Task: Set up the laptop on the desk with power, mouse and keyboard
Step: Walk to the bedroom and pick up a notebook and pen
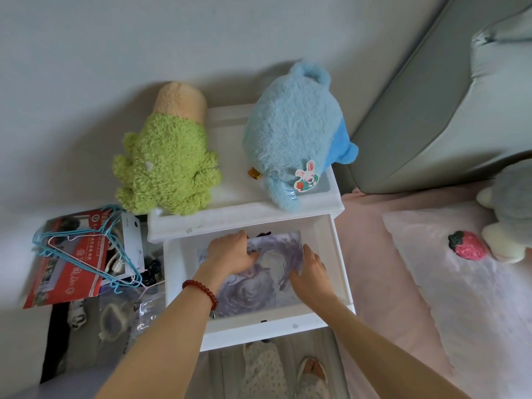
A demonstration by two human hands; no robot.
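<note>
Both hands inside open white drawer [184, 263], at 6 o'clock of frame. Left hand [230, 253], red bead bracelet [201, 289] on wrist, fingers curled onto flat item with purple swirl print [253, 292], possibly laptop or mat; cannot tell which. Right hand [309, 273] grips same item's right edge, fingers bent over it. Dark small object [263, 234] at drawer's back. Cabinet top [230, 197]: green plush [167, 168] at 10 o'clock, blue plush [290, 133] at 1 o'clock. Blue hangers [86, 240] at 9 o'clock. Pink bed [383, 283] at 3 o'clock.
</note>
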